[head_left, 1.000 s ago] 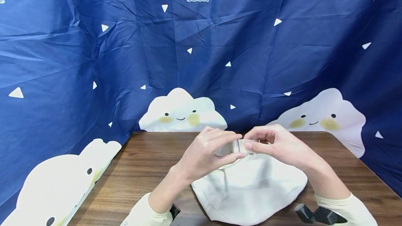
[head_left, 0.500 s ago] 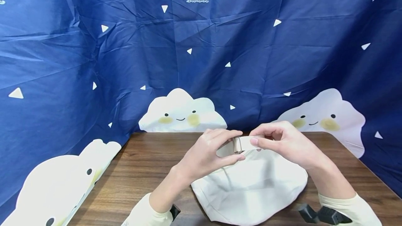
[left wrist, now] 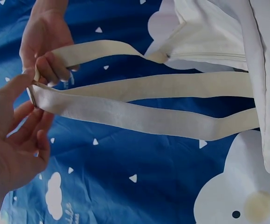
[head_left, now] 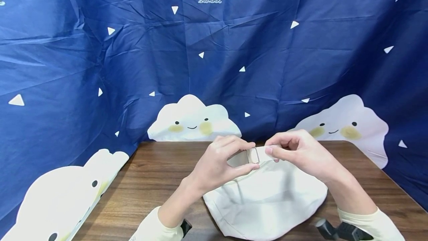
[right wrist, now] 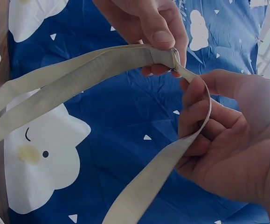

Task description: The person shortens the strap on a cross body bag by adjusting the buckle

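Note:
A white bag with a zipper lies on the table, below both hands. Its long cream strap is raised and runs through a rectangular metal strap buckle. My left hand pinches the buckle's top and bottom edges between thumb and fingers. Just to its right, my right hand pinches the strap with thumb and index finger. In the right wrist view, a length of strap passes over the right fingers and hangs down. The left wrist view has the strap doubled back toward the bag.
The brown wooden table extends on both sides of the bag. Behind it hangs a dark blue curtain printed with white clouds and triangles. Dark wrist devices sit near the sleeves.
The right hand has shifted slightly right, away from the left, and more strap shows beside the buckle. In the left fingers, the buckle has turned. The bag stays in place.

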{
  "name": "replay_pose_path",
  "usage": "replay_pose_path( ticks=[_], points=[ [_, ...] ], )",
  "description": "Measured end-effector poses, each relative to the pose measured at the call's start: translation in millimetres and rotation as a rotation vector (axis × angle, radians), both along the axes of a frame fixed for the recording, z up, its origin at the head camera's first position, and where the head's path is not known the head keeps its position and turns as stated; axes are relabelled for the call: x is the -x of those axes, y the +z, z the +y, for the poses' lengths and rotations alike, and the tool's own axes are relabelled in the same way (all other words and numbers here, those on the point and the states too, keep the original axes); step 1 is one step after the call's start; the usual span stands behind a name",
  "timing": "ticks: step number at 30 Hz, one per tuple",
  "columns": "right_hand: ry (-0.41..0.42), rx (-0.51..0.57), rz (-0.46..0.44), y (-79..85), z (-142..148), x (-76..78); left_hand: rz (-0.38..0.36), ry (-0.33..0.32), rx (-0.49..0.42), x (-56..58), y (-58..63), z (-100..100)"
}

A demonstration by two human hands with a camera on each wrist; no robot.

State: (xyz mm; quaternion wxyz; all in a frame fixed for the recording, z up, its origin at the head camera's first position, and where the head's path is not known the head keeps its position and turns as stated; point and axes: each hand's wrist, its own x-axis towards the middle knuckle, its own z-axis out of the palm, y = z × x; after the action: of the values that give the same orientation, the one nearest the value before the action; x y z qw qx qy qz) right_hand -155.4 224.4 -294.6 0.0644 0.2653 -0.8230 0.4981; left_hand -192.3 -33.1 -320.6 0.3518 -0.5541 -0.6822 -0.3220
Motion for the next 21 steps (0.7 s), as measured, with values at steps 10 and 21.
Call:
replay_pose_path(
  ticks=[10, 21],
  points=[
    [0.062, 0.033, -0.014, -1.9, -5.1, 0.4, 0.041, 0.015, -0.003, -2.0, -0.2, 0.8],
    [0.038, 0.008, -0.021, -0.6, -4.6, 1.4, 0.057, 0.053, 0.006, -2.8, 0.5, -0.7]
  ],
)
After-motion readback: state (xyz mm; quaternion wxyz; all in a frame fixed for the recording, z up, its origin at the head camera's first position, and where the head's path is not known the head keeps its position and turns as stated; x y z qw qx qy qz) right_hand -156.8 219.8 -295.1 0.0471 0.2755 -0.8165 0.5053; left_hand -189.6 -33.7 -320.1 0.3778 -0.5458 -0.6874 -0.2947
